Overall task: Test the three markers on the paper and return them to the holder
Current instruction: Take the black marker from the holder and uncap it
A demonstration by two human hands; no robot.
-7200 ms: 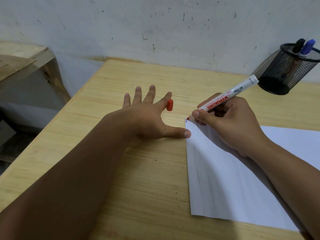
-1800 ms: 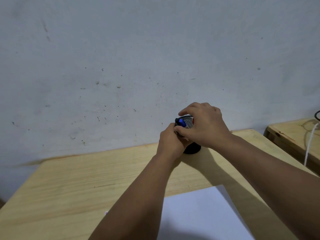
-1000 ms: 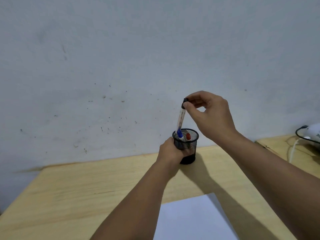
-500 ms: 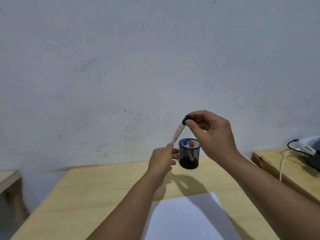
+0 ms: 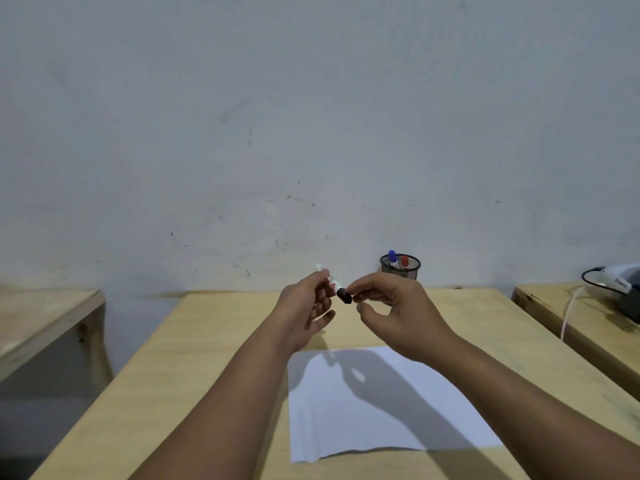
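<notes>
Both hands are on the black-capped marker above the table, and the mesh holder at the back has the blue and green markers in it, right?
Not quite. The head view shows the mesh holder with a blue marker and a red marker, not a green one. The rest stands: the left hand and right hand both hold the black-capped marker above the table.

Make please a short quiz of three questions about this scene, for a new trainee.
1. True or false: the black-capped marker stands in the mesh holder.
2. Which marker caps show above the holder's rim? A) blue and red B) green and black C) none
3. Fill in: the right hand pinches the marker's ____.

Key
1. False: the left hand and the right hand hold it in the air above the table.
2. A: blue marker, red marker.
3. Cap, the black one.
</notes>
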